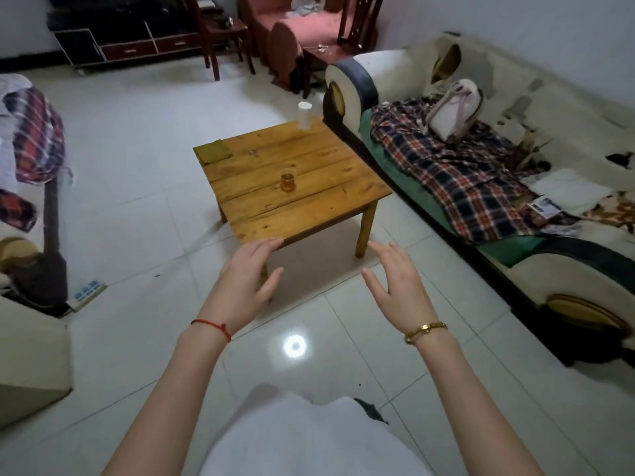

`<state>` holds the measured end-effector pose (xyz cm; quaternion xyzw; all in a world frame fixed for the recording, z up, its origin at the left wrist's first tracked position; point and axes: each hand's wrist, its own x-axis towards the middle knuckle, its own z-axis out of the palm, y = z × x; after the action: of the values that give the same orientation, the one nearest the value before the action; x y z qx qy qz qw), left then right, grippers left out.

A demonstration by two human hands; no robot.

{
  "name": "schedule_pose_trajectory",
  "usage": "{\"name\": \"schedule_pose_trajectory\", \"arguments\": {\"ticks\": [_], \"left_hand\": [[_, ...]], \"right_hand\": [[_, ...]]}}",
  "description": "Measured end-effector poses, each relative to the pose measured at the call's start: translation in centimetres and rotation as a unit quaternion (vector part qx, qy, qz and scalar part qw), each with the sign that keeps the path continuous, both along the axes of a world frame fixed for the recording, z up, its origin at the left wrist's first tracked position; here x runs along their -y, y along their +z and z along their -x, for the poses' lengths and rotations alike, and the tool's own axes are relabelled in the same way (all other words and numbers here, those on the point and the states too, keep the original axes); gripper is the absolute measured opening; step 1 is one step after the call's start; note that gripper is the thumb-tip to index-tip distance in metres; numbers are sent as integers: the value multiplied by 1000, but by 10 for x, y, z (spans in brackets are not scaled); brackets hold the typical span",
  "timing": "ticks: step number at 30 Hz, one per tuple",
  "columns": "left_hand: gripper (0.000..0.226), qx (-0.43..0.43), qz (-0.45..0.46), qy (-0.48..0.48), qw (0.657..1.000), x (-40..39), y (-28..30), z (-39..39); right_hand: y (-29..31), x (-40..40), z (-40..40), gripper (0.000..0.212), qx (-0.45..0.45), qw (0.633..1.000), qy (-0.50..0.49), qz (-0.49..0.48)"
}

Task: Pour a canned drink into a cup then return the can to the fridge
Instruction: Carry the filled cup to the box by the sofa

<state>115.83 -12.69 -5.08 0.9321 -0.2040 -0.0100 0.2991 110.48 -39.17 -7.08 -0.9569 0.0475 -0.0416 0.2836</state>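
Both arms reach forward over the glossy white tiled floor [144, 207], and neither hand carries anything. The left hand [245, 269], with a thin red string bracelet [213, 327] on its wrist, has its fingers spread loosely apart, the fingertips in line with the near edge of the low square wooden plank worktop [302, 207]. The right hand [398, 280], wearing a gold bangle [425, 331], is likewise spread and empty, held near the worktop's front right leg as seen from the head camera. On the worktop, roughly at its middle, stands a small clear glass cup [288, 182] upright and holding amber liquid. At the far corner stands a white cylindrical bottle [304, 115], well apart from the cup, and at the far left corner lies a flat olive-green folded cloth [213, 151]. To the right of the worktop runs a worn cream sofa [563, 118] covered with a red, navy and white plaid blanket [446, 173], on which a white handbag [453, 111] rests. A white and blue power strip [88, 292] lies on the floor at the left. No can shows anywhere in the view.
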Motion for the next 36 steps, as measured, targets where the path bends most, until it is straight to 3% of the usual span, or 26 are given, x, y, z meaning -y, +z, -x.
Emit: {"name": "schedule_pose_trajectory", "arguments": {"ticks": [11,23,30,36], "left_hand": [[49,-19,-28,31,999,58,-20,-143],[51,-22,8,192,981,149,-25,-297],[54,-67,18,282,957,157,-44,-354],[57,-108,33,330,937,146,-69,-401]], "right_hand": [[-26,69,-157,54,-42,999,20,-22],[-18,165,-387,52,-48,987,152,5],[-29,167,-477,52,-72,973,216,27],[-59,148,-531,48,-128,966,226,-14]]}}
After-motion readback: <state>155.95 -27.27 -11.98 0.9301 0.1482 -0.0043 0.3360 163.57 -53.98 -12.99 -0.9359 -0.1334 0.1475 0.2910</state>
